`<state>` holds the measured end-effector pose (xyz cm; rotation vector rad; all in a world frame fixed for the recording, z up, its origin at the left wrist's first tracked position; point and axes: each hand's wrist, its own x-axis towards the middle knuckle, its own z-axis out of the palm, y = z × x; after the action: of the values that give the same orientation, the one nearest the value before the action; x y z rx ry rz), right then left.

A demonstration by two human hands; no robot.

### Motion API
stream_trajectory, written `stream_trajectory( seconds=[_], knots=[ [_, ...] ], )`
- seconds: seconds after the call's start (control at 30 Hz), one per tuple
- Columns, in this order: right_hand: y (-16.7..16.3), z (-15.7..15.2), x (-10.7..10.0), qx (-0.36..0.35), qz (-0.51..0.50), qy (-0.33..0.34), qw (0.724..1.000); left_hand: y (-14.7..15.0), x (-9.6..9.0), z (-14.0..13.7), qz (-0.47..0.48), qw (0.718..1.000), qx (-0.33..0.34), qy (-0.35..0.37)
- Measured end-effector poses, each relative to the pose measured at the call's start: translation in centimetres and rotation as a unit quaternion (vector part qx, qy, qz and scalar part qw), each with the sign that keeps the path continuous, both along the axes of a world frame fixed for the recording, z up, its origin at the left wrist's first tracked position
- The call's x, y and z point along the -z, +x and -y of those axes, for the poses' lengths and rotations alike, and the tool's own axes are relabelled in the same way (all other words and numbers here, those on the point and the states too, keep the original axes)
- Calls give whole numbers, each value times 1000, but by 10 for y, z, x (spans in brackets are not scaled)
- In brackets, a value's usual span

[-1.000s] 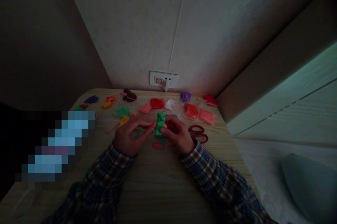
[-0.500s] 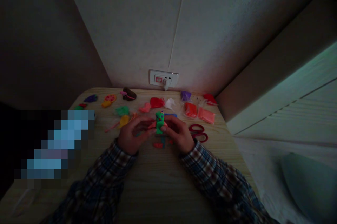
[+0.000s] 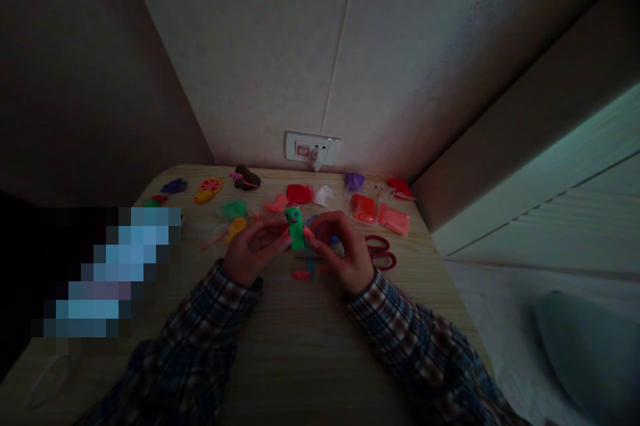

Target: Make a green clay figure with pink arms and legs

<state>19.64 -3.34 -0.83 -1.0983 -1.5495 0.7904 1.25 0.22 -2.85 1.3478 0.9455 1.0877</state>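
A small green clay figure (image 3: 297, 234) with a face and pinkish-orange pieces at both sides stands upright between my hands, above the table. My left hand (image 3: 253, 249) pinches its left side between thumb and fingers. On the other side, the thumb and fingers of my right hand (image 3: 345, 249) close on the orange piece. Below the figure lie a small orange-red clay piece (image 3: 301, 275) and a blue strip (image 3: 311, 269). Red-handled scissors (image 3: 381, 261) rest beside my right hand, their blades partly hidden by it.
Bagged clay in orange (image 3: 363, 209), salmon (image 3: 393, 219), purple (image 3: 355, 181) and red (image 3: 299, 195) lies along the back of the wooden table (image 3: 290, 346). Finished-looking clay shapes, one brown (image 3: 247, 178), sit at the back left. A wall socket (image 3: 313, 149) holds a plug.
The green figure has shifted slightly left and turned, showing more of its front. My right hand's fingers have spread a little, uncovering blue material behind them.
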Motion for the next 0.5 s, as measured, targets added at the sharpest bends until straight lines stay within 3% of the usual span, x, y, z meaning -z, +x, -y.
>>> stream_trajectory(
  seconds=[0.37, 0.5],
  knots=[
    [2, 1, -5, -35, 65, 88, 993, -1, -2, -1, -4, 1000, 0, 19],
    [5, 0, -3, -19, 30, 54, 998, -2, 1, -3, 3, 1000, -7, 18]
  ],
)
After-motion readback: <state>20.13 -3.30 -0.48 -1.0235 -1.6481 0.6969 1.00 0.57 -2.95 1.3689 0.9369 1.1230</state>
